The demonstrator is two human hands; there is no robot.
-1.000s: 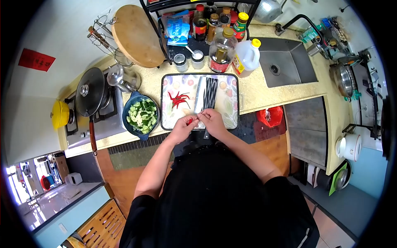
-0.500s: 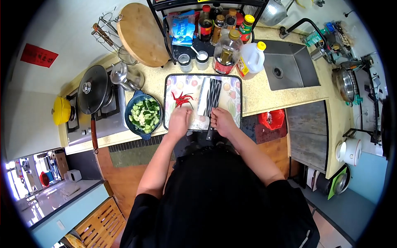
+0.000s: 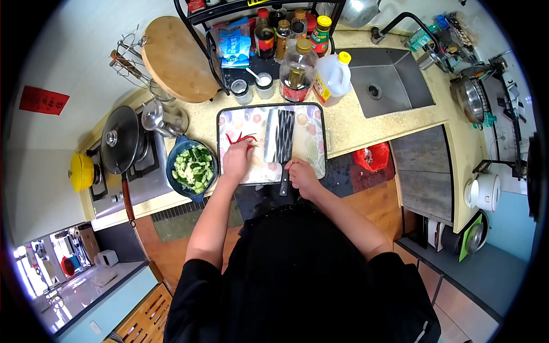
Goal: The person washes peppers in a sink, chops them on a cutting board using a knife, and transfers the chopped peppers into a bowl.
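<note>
Red peppers (image 3: 247, 138) lie on the board (image 3: 310, 137), probably light and bendy; pinch their middles. Left hand (image 3: 236, 162) is at them, right hand (image 3: 303, 176) by the knife (image 3: 279, 137); I can't tell if fingers grip.

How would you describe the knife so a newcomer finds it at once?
On the counter, find the dark-rimmed board. The knife lies on it, right of the red chilies. Unlike them, it has a broad blade, silver along one side, dark-striped along the other.
</note>
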